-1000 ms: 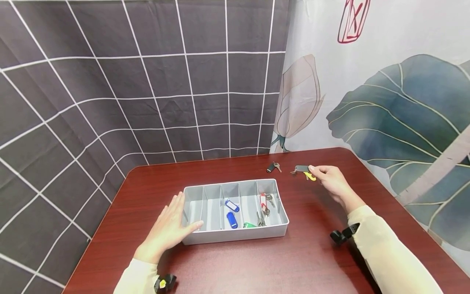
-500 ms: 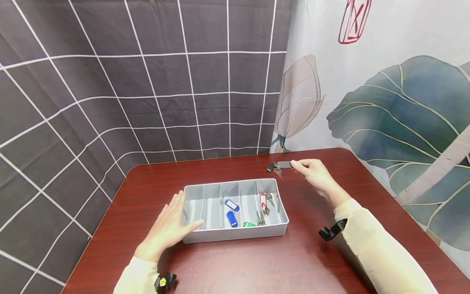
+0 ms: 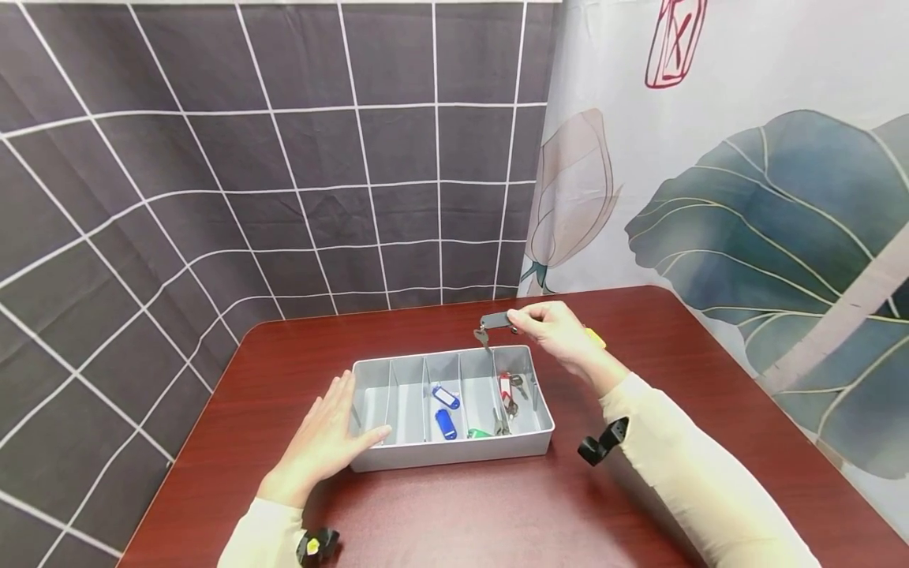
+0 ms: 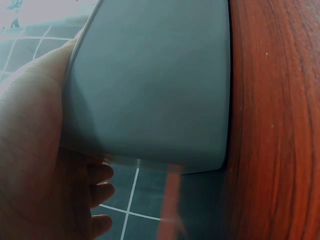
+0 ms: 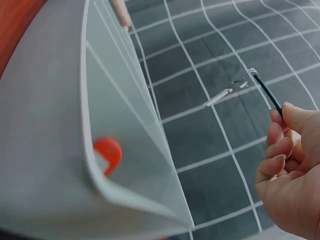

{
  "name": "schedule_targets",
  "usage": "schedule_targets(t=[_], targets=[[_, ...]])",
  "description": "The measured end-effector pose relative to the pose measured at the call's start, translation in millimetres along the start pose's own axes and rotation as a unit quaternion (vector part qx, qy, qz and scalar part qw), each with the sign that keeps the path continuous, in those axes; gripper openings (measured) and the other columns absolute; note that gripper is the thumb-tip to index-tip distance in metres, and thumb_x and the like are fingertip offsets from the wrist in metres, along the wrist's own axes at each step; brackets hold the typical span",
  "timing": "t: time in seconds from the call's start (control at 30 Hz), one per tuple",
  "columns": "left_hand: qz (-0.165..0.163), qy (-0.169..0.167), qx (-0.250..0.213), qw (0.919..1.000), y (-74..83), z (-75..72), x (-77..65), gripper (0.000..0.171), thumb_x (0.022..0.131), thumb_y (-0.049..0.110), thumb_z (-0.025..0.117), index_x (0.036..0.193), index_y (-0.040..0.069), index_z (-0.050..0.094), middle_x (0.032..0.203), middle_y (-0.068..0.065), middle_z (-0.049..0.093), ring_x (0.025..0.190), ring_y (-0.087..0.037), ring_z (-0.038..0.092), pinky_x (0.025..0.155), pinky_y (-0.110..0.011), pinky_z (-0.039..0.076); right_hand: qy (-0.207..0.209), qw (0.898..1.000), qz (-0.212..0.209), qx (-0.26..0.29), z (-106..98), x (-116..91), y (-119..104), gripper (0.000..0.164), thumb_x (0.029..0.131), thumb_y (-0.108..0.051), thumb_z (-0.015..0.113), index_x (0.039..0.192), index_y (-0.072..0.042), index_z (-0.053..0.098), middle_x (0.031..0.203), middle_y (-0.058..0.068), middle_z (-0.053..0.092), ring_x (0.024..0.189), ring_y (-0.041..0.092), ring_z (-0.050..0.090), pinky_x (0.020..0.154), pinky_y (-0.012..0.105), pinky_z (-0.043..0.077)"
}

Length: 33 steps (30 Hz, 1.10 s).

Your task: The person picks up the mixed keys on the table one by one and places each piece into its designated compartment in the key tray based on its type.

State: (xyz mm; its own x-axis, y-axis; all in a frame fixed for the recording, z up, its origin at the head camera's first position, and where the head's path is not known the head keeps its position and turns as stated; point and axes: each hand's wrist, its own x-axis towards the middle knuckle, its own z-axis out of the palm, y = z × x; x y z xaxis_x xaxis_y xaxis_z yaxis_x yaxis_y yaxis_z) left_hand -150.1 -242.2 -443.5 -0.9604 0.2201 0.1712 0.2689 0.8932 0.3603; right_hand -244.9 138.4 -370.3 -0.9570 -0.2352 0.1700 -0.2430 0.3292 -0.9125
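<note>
My right hand (image 3: 557,327) pinches a dark grey key tag (image 3: 495,320) between thumb and fingers. A key (image 3: 482,338) dangles from the tag over the far rim of a grey divided tray (image 3: 454,455). My left hand (image 3: 323,438) rests at the tray's left end, fingers extended along the side and thumb over the front corner. In the left wrist view, that hand lies against the tray wall (image 4: 150,90). Inside the tray are two blue key tags (image 3: 445,424), a green tag (image 3: 479,433) and red tags (image 3: 505,386) with keys.
A yellow tag (image 3: 595,338) lies on the reddish-brown table (image 3: 454,513), partly hidden behind my right hand. The black key tag at the back is mostly covered by that hand. A gridded dark curtain (image 3: 398,213) hangs behind the table.
My right hand has carried the grey key tag leftward from near the yellow tag to above the tray's back edge. My left hand stays at the tray.
</note>
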Motion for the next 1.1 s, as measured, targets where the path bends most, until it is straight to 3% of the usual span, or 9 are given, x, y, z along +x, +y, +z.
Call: schedule_targets(t=[0.13, 0.23, 0.47, 0.6, 0.83, 1.1], targets=[[-0.001, 0.0, -0.001, 1.0, -1.2, -0.3, -0.5, 0.115, 0.076, 0.079, 0.053, 0.154, 0.004, 0.014, 0.157, -0.018, 0.021, 0.144, -0.035, 0.02, 0.111, -0.057, 0.022, -0.017, 1.0, -0.008, 0.001, 17.6, 2.5, -11.4, 0.03, 0.091, -0.034, 0.066, 0.087, -0.005, 0.074, 0.075, 0.001, 0.054, 0.076, 0.019, 0.046, 0.061, 0.031, 0.037], [0.0, 0.001, -0.003, 1.0, -1.7, 0.0, -0.5, 0.114, 0.077, 0.077, 0.054, 0.154, 0.004, 0.013, 0.157, -0.018, 0.02, 0.144, -0.035, 0.02, 0.111, -0.057, 0.022, -0.037, 0.999, -0.013, 0.008, 30.1, 4.2, -18.8, 0.031, 0.092, -0.034, 0.066, 0.083, -0.005, 0.073, 0.071, 0.002, 0.048, 0.071, 0.021, 0.042, 0.059, 0.031, 0.034], [0.001, 0.005, -0.003, 1.0, -1.7, 0.1, -0.4, 0.113, 0.077, 0.075, 0.057, 0.154, 0.003, 0.014, 0.157, -0.018, 0.021, 0.143, -0.035, 0.021, 0.111, -0.057, 0.022, -0.057, 0.998, -0.032, 0.004, 57.5, 8.9, -27.1, 0.029, 0.092, -0.033, 0.066, 0.082, -0.007, 0.074, 0.076, 0.004, 0.058, 0.072, 0.018, 0.046, 0.059, 0.031, 0.036], [0.0, 0.003, -0.002, 1.0, -1.2, -0.4, -0.8, 0.113, 0.077, 0.077, 0.055, 0.154, 0.003, 0.014, 0.157, -0.018, 0.021, 0.143, -0.035, 0.02, 0.111, -0.057, 0.022, -0.074, 0.996, -0.041, 0.004, 73.2, 12.4, -29.8, 0.028, 0.091, -0.033, 0.066, 0.083, -0.007, 0.075, 0.073, 0.002, 0.055, 0.073, 0.017, 0.047, 0.06, 0.031, 0.035], [-0.002, 0.003, -0.005, 1.0, -1.2, 0.0, -1.1, 0.112, 0.078, 0.074, 0.058, 0.154, 0.004, 0.015, 0.157, -0.018, 0.021, 0.143, -0.036, 0.02, 0.111, -0.058, 0.022, -0.105, 0.994, -0.023, 0.014, 97.3, 17.7, -27.6, 0.029, 0.091, -0.033, 0.067, 0.074, -0.009, 0.07, 0.06, -0.003, 0.041, 0.067, 0.016, 0.042, 0.057, 0.029, 0.032], [0.001, 0.004, -0.003, 1.0, -2.5, 0.9, -0.3, 0.112, 0.078, 0.072, 0.059, 0.154, 0.005, 0.013, 0.157, -0.018, 0.021, 0.143, -0.036, 0.02, 0.111, -0.058, 0.022, -0.124, 0.992, 0.002, 0.014, 112.7, 20.1, -18.7, 0.026, 0.089, -0.028, 0.07, 0.074, -0.007, 0.072, 0.07, -0.005, 0.057, 0.074, 0.012, 0.047, 0.061, 0.027, 0.036]])
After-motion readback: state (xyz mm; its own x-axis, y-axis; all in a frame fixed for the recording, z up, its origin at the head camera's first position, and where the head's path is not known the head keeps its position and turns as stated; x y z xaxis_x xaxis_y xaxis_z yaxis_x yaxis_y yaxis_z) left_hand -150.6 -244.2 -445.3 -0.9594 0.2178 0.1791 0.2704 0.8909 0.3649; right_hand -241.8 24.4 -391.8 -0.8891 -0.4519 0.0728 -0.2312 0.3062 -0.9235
